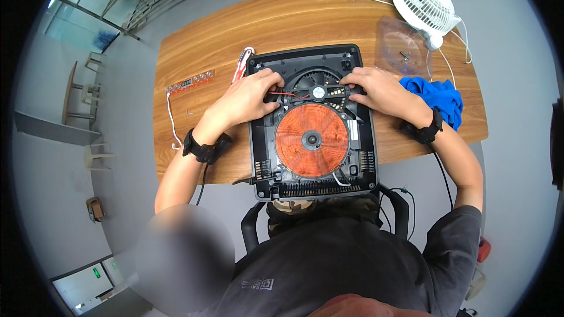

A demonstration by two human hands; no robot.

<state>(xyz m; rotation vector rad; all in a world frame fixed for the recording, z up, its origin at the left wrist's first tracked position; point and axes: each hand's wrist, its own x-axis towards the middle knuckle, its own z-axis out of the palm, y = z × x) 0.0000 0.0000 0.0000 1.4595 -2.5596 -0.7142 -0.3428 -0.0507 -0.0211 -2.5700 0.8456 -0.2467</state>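
An opened induction cooker, its black housing (254,147) lying at the table's near edge, has a round copper coil (294,147) in its middle. Behind the coil is a black cooling fan (318,92) with a pale round hub label and a thin red wire at its left. My left hand (254,95) has its thumb and fingers closed at the fan's left end. At the right end, my right hand (382,91) does the same with bent fingers. The fingertips partly cover the fan's ends. Whether the fan is seated or slightly lifted cannot be made out.
Left lie a small circuit board (191,82) with a white cable and a red-and-white tool (242,64). At right are a clear tray (390,44) with small metal parts, a white desk fan (424,4) and a blue cloth (437,98). The wooden table (282,14) carries everything.
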